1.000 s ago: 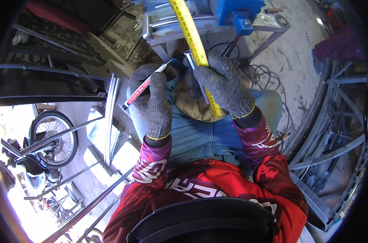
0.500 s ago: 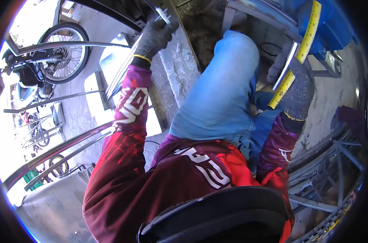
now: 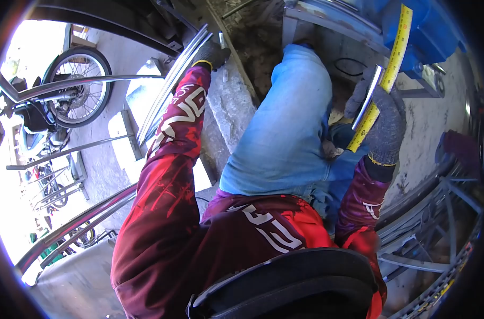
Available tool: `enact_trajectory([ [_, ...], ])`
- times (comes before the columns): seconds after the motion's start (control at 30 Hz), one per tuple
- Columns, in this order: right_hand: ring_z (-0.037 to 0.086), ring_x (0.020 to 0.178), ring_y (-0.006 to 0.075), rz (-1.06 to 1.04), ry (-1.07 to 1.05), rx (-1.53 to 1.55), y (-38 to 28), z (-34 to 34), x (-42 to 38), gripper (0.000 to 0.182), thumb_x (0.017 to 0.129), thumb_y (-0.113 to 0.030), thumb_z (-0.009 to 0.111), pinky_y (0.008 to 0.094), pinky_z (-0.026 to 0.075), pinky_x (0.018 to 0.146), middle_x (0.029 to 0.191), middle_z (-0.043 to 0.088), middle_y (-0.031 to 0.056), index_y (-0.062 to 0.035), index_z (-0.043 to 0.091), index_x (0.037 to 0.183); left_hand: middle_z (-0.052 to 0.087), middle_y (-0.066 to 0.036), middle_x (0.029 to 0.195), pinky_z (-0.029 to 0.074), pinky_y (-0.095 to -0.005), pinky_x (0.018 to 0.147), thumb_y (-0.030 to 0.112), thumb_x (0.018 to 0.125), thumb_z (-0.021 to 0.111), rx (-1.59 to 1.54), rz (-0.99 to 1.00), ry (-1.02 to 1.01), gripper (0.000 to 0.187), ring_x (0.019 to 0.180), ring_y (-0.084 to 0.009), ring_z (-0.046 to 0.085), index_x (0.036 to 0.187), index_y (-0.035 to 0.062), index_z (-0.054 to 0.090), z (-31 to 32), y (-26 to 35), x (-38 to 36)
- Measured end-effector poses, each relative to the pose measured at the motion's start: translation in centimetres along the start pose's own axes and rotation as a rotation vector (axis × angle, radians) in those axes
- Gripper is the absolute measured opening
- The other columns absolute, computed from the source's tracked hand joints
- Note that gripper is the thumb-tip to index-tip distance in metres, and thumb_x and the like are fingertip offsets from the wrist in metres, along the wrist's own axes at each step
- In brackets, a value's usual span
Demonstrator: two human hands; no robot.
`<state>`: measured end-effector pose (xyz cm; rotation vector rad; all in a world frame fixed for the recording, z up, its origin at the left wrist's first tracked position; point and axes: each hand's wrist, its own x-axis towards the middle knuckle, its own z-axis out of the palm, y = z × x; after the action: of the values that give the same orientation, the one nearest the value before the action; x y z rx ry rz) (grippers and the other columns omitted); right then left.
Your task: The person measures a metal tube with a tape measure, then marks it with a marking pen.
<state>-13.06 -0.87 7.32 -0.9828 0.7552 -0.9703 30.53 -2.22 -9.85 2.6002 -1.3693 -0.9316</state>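
My right hand (image 3: pixel 385 125), in a grey knit glove, is closed around a short shiny metal tube (image 3: pixel 368 98) and the yellow blade of a tape measure (image 3: pixel 396 56). The blade runs beside the tube, its upper end overlapping a blue object in this view. My left hand (image 3: pixel 212 55), gloved the same way, is at the upper left over a rough concrete slab (image 3: pixel 228 106). Its fingers are bent, with a small shiny metal piece (image 3: pixel 221 39) at their tips. Long metal bars (image 3: pixel 170 85) lie just left of this hand, along my forearm.
A motorcycle wheel (image 3: pixel 78 87) and bent metal bars (image 3: pixel 87 82) are at the left. At the upper right stand a grey metal frame (image 3: pixel 332 26) and a blue object (image 3: pixel 439 32). Metal framework (image 3: pixel 423 260) lies at the lower right.
My left hand has moved down toward the slab with its small metal piece, uncovering the upper ends of the long bars. My right hand still grips the tube and tape blade.
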Motion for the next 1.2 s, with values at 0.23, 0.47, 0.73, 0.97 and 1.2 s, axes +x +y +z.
enact_trajectory([
  [0.23, 0.065, 0.065, 0.0249, -0.016, 0.006, 0.014, -0.1, -0.1, -0.2, 0.037, 0.097, -0.021, 0.054, 0.0352, 0.055, 0.059, 0.084, 0.067, 0.0160, 0.0066, 0.057, 0.122, 0.068, -0.015, 0.068, 0.053, -0.0391, 0.060, 0.042, 0.089, 0.057, 0.075, 0.033, -0.015, 0.047, 0.058, -0.0255, 0.067, 0.080, -0.0027, 0.071, -0.1, 0.5, -0.5],
  [0.47, 0.066, 0.066, 0.0259, -0.006, -0.026, -0.013, 0.1, -0.8, -0.2, 0.040, 0.097, -0.020, 0.052, 0.0360, 0.056, 0.061, 0.085, 0.067, 0.0167, 0.0086, 0.055, 0.125, 0.068, -0.016, 0.067, 0.053, -0.0411, 0.063, 0.040, 0.087, 0.059, 0.056, -0.030, -0.047, 0.047, 0.060, -0.0285, 0.068, 0.081, -0.0037, 0.073, 0.1, -0.1, -0.2],
  [0.73, 0.064, 0.063, 0.0227, 0.010, 0.031, -0.050, 0.0, 0.0, -0.3, 0.037, 0.097, -0.027, 0.053, 0.0313, 0.053, 0.057, 0.080, 0.065, 0.0148, 0.0043, 0.058, 0.116, 0.071, -0.018, 0.076, 0.053, -0.0427, 0.068, 0.043, 0.084, 0.063, 0.091, -0.081, -0.080, 0.046, 0.069, -0.0315, 0.070, 0.086, -0.0020, 0.074, 0.5, -0.6, -0.3],
  [0.97, 0.065, 0.064, 0.0228, 0.028, 0.038, -0.023, 0.0, 0.4, -0.3, 0.035, 0.096, -0.024, 0.054, 0.0315, 0.054, 0.057, 0.082, 0.065, 0.0145, 0.0038, 0.058, 0.117, 0.071, -0.023, 0.085, 0.052, -0.0460, 0.074, 0.055, 0.088, 0.057, 0.310, 0.076, 0.068, 0.059, 0.079, -0.0365, 0.069, 0.087, -0.0017, 0.074, 2.0, -1.8, -1.4],
  [1.2, 0.067, 0.067, 0.0219, 0.035, 0.046, 0.063, 0.3, 1.1, -0.4, 0.034, 0.097, -0.018, 0.056, 0.0333, 0.057, 0.060, 0.084, 0.067, 0.0136, 0.0046, 0.056, 0.122, 0.069, -0.026, 0.102, 0.047, -0.0462, 0.093, 0.063, 0.089, 0.055, 0.345, 0.229, 0.203, 0.066, 0.104, -0.0416, 0.065, 0.100, 0.0012, 0.073, 1.8, -4.1, 0.7],
])
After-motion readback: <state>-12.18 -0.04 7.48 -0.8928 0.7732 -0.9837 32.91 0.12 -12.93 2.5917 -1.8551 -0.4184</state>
